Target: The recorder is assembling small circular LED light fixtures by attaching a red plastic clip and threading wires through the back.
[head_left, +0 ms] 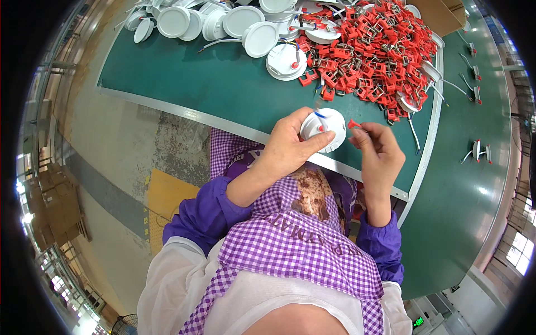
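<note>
My left hand [287, 146] grips a round white lamp housing [333, 124] by its edge, thumb across its back, just above the table's front edge. A short cable with a blue wire stands out from a red spot on that back. Close to the housing's right side, my right hand [379, 148] pinches a small red clip [354, 124] between thumb and fingertips. The clip and the housing look slightly apart. Beyond both hands lies a large heap of red clips with metal springs [368, 53].
Several white round lamps [242, 22] are piled along the far left of the green table [167, 72]. An open cardboard box [441, 14] stands behind the red heap. On the right runs a green belt [463, 184] carrying lamps with wires [476, 151]. A metal edge [192, 115] borders the table.
</note>
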`<action>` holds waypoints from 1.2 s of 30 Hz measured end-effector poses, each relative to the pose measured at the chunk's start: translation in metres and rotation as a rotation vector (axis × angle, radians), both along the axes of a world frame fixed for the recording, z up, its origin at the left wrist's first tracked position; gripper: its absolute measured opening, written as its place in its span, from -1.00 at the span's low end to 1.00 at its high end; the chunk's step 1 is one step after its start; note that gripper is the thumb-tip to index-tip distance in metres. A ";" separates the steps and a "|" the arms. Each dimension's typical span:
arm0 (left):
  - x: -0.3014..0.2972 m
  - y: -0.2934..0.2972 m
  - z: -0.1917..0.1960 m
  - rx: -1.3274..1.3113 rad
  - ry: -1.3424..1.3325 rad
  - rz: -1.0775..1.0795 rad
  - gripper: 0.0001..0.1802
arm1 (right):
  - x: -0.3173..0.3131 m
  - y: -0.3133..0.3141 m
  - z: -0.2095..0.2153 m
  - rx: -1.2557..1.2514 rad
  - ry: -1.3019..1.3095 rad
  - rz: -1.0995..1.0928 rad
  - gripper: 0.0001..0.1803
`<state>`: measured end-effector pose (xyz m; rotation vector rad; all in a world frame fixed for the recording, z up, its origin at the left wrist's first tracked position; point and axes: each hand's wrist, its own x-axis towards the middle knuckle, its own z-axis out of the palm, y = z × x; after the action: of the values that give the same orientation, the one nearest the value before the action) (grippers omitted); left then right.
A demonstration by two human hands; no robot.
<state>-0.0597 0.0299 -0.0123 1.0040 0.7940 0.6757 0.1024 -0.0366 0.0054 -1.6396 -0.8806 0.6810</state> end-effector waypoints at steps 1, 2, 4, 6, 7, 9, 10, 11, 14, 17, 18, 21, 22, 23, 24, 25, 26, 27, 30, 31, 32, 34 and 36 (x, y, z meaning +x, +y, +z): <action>0.002 0.000 0.001 0.055 0.069 -0.010 -0.73 | -0.002 -0.001 -0.002 -0.008 -0.192 0.043 -0.87; 0.003 0.001 0.002 0.109 0.138 -0.019 -0.74 | -0.003 -0.002 -0.004 -0.015 -0.385 0.086 -0.87; 0.003 0.002 0.002 0.138 0.188 -0.014 -0.73 | -0.005 -0.004 0.000 -0.065 -0.337 0.099 -0.88; 0.001 0.003 0.001 0.167 0.240 -0.005 -0.73 | -0.004 -0.007 -0.003 -0.085 -0.100 0.100 -0.87; 0.002 0.002 -0.002 0.184 0.231 0.004 -0.73 | -0.005 -0.008 -0.002 -0.086 -0.099 0.101 -0.87; 0.002 0.002 -0.003 0.201 0.222 0.014 -0.72 | -0.008 -0.010 0.001 -0.075 0.112 0.095 -0.86; 0.002 0.002 0.000 0.218 0.232 0.014 -0.72 | -0.006 -0.012 0.002 -0.078 0.111 0.095 -0.86; 0.003 0.002 0.001 0.234 0.242 0.013 -0.71 | -0.001 -0.013 0.003 -0.118 0.081 0.119 -0.86; 0.004 0.000 0.004 0.281 0.269 -0.014 -0.70 | -0.003 -0.013 0.006 -0.117 -0.107 0.146 -0.86; 0.006 -0.001 0.003 0.311 0.281 -0.006 -0.70 | -0.011 -0.012 0.009 -0.056 -0.324 0.153 -0.86; 0.007 -0.001 0.003 0.311 0.280 -0.007 -0.70 | -0.013 -0.012 0.010 -0.038 -0.381 0.156 -0.86; 0.005 -0.001 0.006 0.346 0.309 0.003 -0.71 | -0.015 -0.010 0.012 -0.025 -0.462 0.163 -0.87; 0.004 0.000 0.005 0.391 0.322 -0.021 -0.71 | -0.015 -0.010 0.013 -0.025 -0.463 0.161 -0.87; 0.004 0.001 0.005 0.435 0.334 -0.045 -0.71 | -0.015 -0.010 0.014 -0.036 -0.463 0.150 -0.87; 0.003 0.002 0.005 0.435 0.333 -0.046 -0.71 | -0.015 -0.010 0.015 -0.047 -0.463 0.139 -0.88; 0.002 0.002 0.007 0.444 0.317 -0.054 -0.71 | -0.016 -0.010 0.015 -0.047 -0.463 0.139 -0.88; 0.000 0.003 0.008 0.452 0.300 -0.060 -0.72 | -0.016 -0.010 0.016 -0.048 -0.435 0.132 -0.89; -0.001 0.003 0.008 0.452 0.302 -0.059 -0.72 | -0.017 -0.009 0.016 -0.049 -0.408 0.125 -0.91; -0.003 0.001 0.008 0.462 0.294 -0.120 -0.72 | -0.007 -0.014 0.005 -0.028 -0.343 0.171 -0.84; -0.004 0.002 0.008 0.465 0.261 -0.117 -0.72 | -0.008 -0.013 0.005 -0.025 -0.342 0.170 -0.84; -0.004 0.002 0.009 0.467 0.228 -0.115 -0.71 | -0.009 -0.013 0.005 -0.029 -0.182 0.161 -0.76; -0.003 -0.002 0.006 0.491 0.190 -0.087 -0.71 | -0.009 -0.014 0.008 -0.029 -0.023 0.154 -0.67; -0.004 -0.004 0.008 0.514 0.151 -0.058 -0.71 | -0.006 -0.016 0.017 -0.131 0.178 0.186 -0.51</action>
<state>-0.0641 0.0263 -0.0044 1.5527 0.7325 0.7793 0.0969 -0.0527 0.0219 -1.5951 -0.8810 1.0165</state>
